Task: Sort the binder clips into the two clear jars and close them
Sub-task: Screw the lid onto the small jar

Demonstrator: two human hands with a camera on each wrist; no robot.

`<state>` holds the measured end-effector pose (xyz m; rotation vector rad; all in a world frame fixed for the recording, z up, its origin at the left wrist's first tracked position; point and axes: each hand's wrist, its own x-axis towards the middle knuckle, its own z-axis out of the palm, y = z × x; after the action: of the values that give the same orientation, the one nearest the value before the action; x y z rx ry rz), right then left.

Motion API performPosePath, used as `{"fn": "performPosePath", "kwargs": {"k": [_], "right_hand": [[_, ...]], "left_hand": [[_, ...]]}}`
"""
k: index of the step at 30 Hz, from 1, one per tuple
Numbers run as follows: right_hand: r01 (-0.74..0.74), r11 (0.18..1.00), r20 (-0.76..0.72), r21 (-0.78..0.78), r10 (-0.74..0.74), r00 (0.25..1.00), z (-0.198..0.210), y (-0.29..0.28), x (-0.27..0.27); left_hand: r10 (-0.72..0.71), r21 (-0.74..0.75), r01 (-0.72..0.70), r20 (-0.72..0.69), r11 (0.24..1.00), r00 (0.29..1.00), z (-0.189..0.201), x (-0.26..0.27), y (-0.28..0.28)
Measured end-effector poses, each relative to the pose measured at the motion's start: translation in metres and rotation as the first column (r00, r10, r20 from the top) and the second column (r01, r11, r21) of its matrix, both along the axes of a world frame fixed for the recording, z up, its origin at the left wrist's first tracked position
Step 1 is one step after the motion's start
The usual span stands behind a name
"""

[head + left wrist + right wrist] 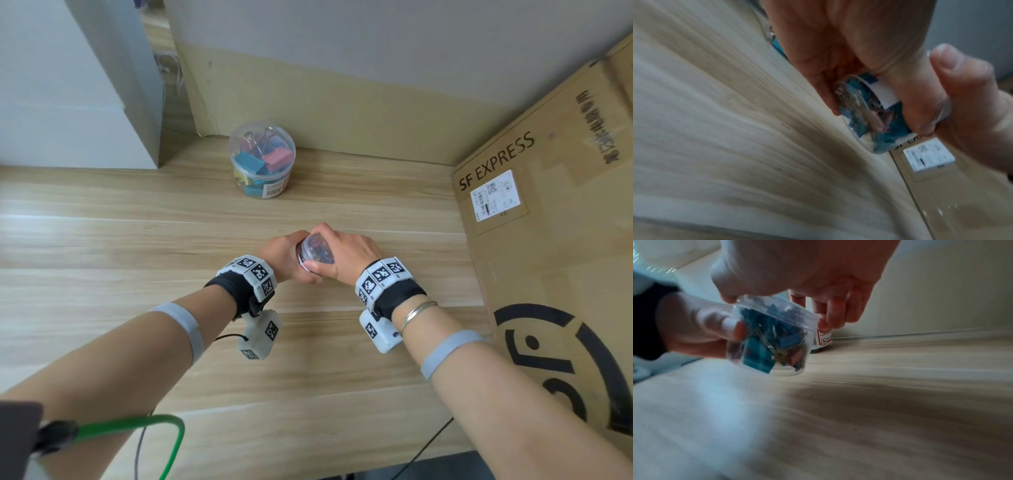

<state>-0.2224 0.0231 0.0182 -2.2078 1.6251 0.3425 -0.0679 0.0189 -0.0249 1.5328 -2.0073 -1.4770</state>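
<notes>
While the left hand (286, 253) grips the small clear plastic jar (315, 253) and the right hand (346, 251) clamps its transparent lid (777, 309), uneven pressure could tip it, spilling clips.

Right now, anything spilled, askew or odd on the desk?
Nothing spilled. The small jar is tilted off upright, gripped by the left hand and right hand. The large jar stands upright, lid on, clips inside.

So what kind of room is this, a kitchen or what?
Probably an office or mailroom corner, not a kitchen: a wooden desk, a jar of binder clips, and a big SF Express shipping box.
</notes>
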Motion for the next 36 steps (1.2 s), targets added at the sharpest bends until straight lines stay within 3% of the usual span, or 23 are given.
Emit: {"fn": "performPosePath", "kwargs": {"k": [4, 9, 13, 17, 21, 25, 36], "right_hand": [[0.103, 0.994, 0.050, -0.021, -0.102, 0.994, -0.007, 0.001, 0.004], [0.232, 0.969, 0.210, 0.082, -0.244, 0.947, -0.016, -0.012, 0.005], [0.223, 0.974, 0.212, 0.044, -0.227, 0.950, -0.014, -0.040, 0.001], [0.323, 0.945, 0.220, -0.046, -0.306, 0.926, -0.015, -0.081, -0.009], [0.338, 0.936, 0.154, -0.096, -0.322, 0.934, -0.021, -0.120, -0.007], [0.283, 0.953, 0.072, -0.108, -0.277, 0.958, -0.029, -0.141, -0.002], [0.247, 0.966, -0.028, -0.080, -0.249, 0.968, -0.040, -0.150, -0.001]], "left_hand": [[-0.003, -0.026, 0.003, 0.011, 1.000, 1.000, -0.002, -0.002, -0.005], [0.164, -0.079, -0.170, -0.076, 0.982, 0.984, -0.005, -0.003, -0.009], [0.207, 0.031, -0.205, -0.128, 0.978, 0.970, -0.010, -0.001, -0.027], [0.250, 0.124, -0.246, -0.015, 0.961, 0.968, -0.015, 0.007, -0.044], [0.186, 0.113, -0.196, 0.092, 0.974, 0.978, -0.023, 0.014, -0.054], [0.197, 0.120, -0.206, 0.081, 0.971, 0.977, -0.028, 0.013, -0.062], [0.233, 0.095, -0.246, 0.132, 0.965, 0.964, -0.024, 0.008, -0.066]]}}
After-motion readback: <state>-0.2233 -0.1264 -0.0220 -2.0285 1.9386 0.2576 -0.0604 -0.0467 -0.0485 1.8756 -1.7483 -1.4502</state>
